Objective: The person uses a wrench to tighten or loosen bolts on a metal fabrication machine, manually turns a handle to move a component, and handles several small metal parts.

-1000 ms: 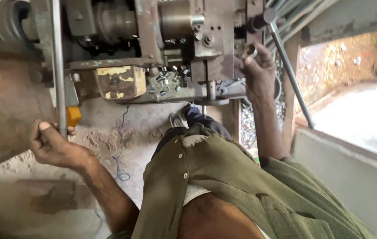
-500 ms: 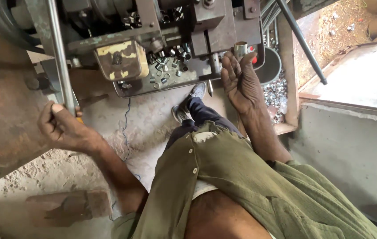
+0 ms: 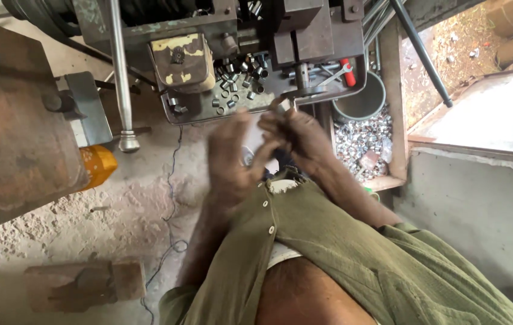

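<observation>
My right hand [image 3: 307, 137] is raised in front of the machine and pinches a small shiny metal sleeve [image 3: 284, 106] at its fingertips. Motion-blurred, my left hand [image 3: 232, 157] is just left of it, fingers spread and holding nothing, its fingertips close to my right hand. Above both hands is the machine's dark tray [image 3: 175, 114], with several loose metal sleeves [image 3: 235, 79] lying in it. The steel lever rod [image 3: 120, 72] with its round knob hangs free at the left.
A wooden box [image 3: 398, 108] of shiny metal pieces and a grey bowl [image 3: 361, 102] sit right of the machine. A rusty block [image 3: 15, 132] and an orange object [image 3: 98, 165] are at the left. A wooden block [image 3: 82, 283] and a wire [image 3: 172, 198] lie on the sandy floor.
My left hand has let go of the lever rod and swung right to meet my right hand. My right hand has come down from the machine with a small sleeve.
</observation>
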